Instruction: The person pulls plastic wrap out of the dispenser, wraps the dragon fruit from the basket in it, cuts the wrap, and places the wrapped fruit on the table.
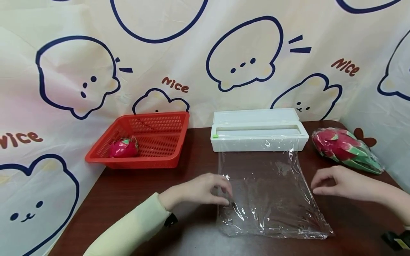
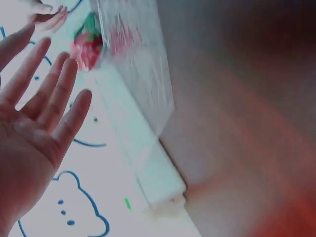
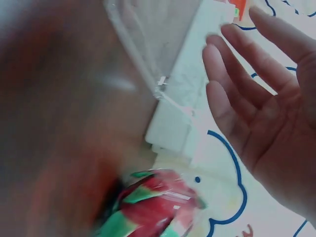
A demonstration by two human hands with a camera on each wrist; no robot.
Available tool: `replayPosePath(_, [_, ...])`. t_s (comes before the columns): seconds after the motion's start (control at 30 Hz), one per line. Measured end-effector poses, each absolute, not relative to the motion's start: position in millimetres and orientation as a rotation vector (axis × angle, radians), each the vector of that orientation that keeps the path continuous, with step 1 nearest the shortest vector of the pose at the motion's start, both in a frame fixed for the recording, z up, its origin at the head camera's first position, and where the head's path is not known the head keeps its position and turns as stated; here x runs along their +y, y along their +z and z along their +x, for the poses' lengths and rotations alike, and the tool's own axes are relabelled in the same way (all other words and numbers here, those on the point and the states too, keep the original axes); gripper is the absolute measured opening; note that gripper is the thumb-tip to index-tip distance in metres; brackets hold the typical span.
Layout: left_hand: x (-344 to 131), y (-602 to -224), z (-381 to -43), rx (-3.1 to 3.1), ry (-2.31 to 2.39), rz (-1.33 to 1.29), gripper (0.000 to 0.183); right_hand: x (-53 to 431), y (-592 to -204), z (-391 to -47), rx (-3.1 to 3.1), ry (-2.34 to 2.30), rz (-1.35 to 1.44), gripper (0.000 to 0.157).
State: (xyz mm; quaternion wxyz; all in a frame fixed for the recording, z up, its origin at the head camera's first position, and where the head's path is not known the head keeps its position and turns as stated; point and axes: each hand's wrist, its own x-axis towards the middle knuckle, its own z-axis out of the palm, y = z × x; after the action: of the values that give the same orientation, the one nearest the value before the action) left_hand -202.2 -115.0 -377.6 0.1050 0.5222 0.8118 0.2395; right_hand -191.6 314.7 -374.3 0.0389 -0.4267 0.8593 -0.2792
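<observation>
A sheet of clear plastic wrap [image 1: 266, 202] runs from a white wrap dispenser box [image 1: 256, 145] down over the dark table. My left hand [image 1: 205, 190] hovers at the sheet's left edge, its fingers loosely bent and holding nothing. In the left wrist view the left hand [image 2: 37, 113] has its fingers spread. On the other side, my right hand [image 1: 346, 183] is beside the sheet's right edge with relaxed fingers. A dragon fruit [image 1: 342, 146] covered in clear film lies behind the right hand, right of the box.
A red plastic basket [image 1: 144, 163] stands at the back left, holding another dragon fruit [image 1: 123, 148]. The dispenser's lid [image 1: 254, 115] is raised at the back. Behind the brown table [image 1: 128, 193] hangs a printed cloth [image 1: 160, 67], which also covers the sides.
</observation>
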Motion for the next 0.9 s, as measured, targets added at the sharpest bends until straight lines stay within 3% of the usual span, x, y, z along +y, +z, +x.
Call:
replayPosePath(0.37, [-107.3, -383.2, -257.2, 2.754, 0.511, 1.343, 0.046, 272.3, -365.8, -239.0, 2.971, -0.854, -1.067, 0.045])
replayPosePath(0.67, [-103.1, -407.6, -259.5, 2.648, 0.269, 1.283, 0.079, 273.1, -405.8, -249.4, 2.866, -0.797, -1.06, 0.054])
replayPosePath(0.9, [-106.1, -414.9, -258.5, 2.618, 0.171, 1.263, 0.087, 289.5, -423.9, -238.5, 2.821, -0.689, -1.019, 0.069])
